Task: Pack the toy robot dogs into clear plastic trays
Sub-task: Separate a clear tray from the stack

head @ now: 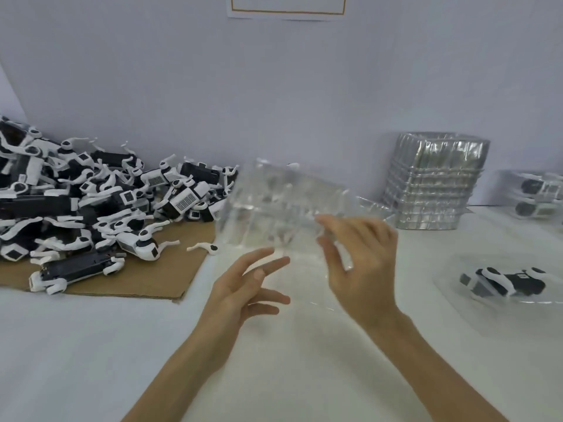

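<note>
A clear plastic tray (274, 205) hangs tilted above the middle of the white table. My right hand (358, 263) grips its near right side, fingers curled on the plastic. My left hand (243, 287) is just below the tray's near left edge, fingers spread and relaxed, holding nothing. A big heap of black-and-white toy robot dogs (91, 202) lies at the left, partly on a sheet of brown cardboard (146, 278). One dog (502, 281) sits in a clear tray (451, 269) at the right.
A tall stack of clear trays (432, 184) stands at the back right by the wall. Packed trays with dogs (539, 193) are piled at the far right. A loose white leg piece (202, 248) lies on the cardboard's edge.
</note>
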A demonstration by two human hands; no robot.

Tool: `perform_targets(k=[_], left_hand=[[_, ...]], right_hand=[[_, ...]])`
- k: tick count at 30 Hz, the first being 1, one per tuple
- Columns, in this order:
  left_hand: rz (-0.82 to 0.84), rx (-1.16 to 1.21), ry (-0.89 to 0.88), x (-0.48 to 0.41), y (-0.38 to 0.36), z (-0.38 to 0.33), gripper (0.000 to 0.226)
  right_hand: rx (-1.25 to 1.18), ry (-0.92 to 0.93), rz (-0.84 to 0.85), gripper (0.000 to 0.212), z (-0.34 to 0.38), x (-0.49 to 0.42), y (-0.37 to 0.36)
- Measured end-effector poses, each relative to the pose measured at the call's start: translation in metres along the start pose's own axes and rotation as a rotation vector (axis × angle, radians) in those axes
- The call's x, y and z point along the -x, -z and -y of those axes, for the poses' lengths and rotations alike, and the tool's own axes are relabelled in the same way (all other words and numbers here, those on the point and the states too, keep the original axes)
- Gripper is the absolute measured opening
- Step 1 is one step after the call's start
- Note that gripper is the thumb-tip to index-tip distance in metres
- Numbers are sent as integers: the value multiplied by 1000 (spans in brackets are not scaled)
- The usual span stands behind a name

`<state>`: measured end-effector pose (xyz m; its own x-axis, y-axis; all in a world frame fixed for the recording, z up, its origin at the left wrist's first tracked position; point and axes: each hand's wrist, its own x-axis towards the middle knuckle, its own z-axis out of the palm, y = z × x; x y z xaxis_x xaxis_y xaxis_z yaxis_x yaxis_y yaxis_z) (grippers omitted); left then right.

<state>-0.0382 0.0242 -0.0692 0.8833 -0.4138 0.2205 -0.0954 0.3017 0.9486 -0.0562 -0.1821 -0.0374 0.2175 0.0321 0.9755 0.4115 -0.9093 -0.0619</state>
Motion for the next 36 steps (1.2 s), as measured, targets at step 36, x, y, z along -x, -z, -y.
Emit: perform_targets(k=[36], left_hand=[[21, -236, 260, 2, -8, 1, 21]], right_hand=[[-672, -666, 551, 13, -16, 6, 0]])
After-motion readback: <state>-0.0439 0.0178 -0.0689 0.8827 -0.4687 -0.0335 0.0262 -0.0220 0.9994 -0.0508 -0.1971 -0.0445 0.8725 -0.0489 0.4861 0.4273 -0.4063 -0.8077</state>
